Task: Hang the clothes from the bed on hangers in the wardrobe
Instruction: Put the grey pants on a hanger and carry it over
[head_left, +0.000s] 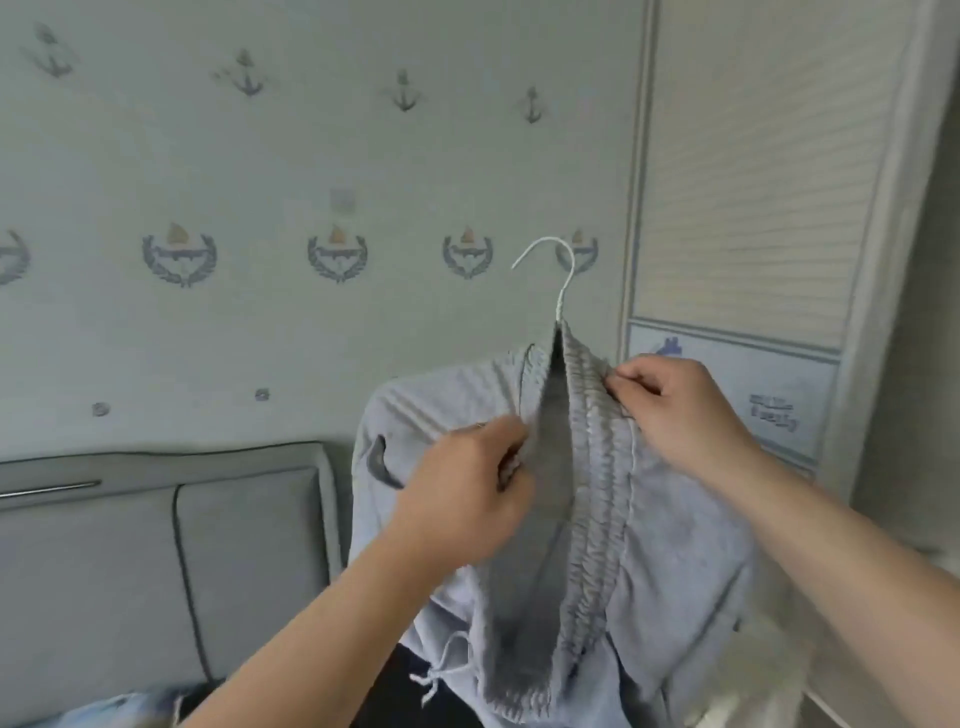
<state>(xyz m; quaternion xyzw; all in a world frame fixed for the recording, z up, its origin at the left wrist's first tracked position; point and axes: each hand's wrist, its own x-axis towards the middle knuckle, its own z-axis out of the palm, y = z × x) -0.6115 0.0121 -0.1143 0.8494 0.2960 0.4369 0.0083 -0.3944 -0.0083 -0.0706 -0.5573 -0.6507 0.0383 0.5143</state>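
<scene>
Wallpapered wall fills most of what I see, pale with anchors and ship crests in rows. On the right is the wardrobe door, a slatted panel above and a printed blue-edged panel below. Low on the left is the grey padded headboard, with dark piping between its cushions.

Now the main event: the grey sweatpants are up in front of me, between the headboard and the wardrobe door, hanging from my two hands. The ribbed elastic waistband runs down the middle with its opening spread apart. A dark pocket slit shows on the left side of the fabric.

My left hand has its fingers curled tight around the left edge of the waistband opening, gripping the cloth. My right hand pinches the right edge of the waistband between thumb and fingertips, with the other fingers bent in.

The white wire hanger pokes out of the top of the waistband. Only its hook and twisted neck show, and the hook is free in the air against the wall. The rest is hidden inside the pants.

A white drawstring dangles in a knot near the bottom. In the bottom left corner is a scrap of pale blue fabric, too blurred for me to tell what it is.
</scene>
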